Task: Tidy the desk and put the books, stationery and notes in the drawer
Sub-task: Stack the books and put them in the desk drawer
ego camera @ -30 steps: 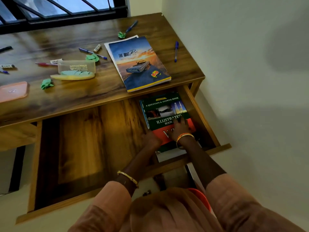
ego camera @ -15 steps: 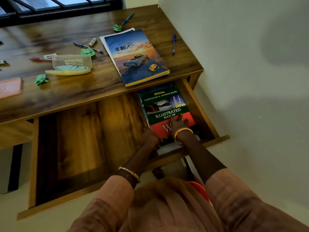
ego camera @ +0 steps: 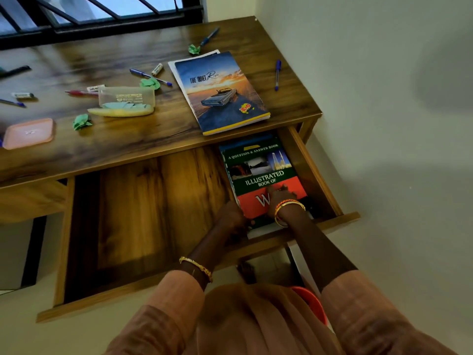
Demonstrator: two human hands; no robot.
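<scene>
The wooden drawer (ego camera: 138, 213) stands pulled out below the desk (ego camera: 153, 139). At its right end lies a green and red illustrated book (ego camera: 261, 172) on top of other books. My right hand (ego camera: 280, 198) rests flat on the book's red lower cover. At the book's near left corner my left hand (ego camera: 231, 216) holds the stack's edge with curled fingers. On the desk lie a blue notebook with a car picture (ego camera: 220, 90), several pens such as a blue pen (ego camera: 277, 74), and crumpled green notes (ego camera: 82, 121).
A clear plastic box (ego camera: 126, 97) with a yellow lid under it, a pink lid (ego camera: 29, 133), an eraser (ego camera: 157, 69) and markers lie on the desk's left. A wall (ego camera: 384, 124) runs close along the right. A barred window (ego camera: 89, 14) is at the back.
Both hands stay on the book in the drawer; the right hand's fingers have slid slightly nearer on the cover. The view has shifted a little.
</scene>
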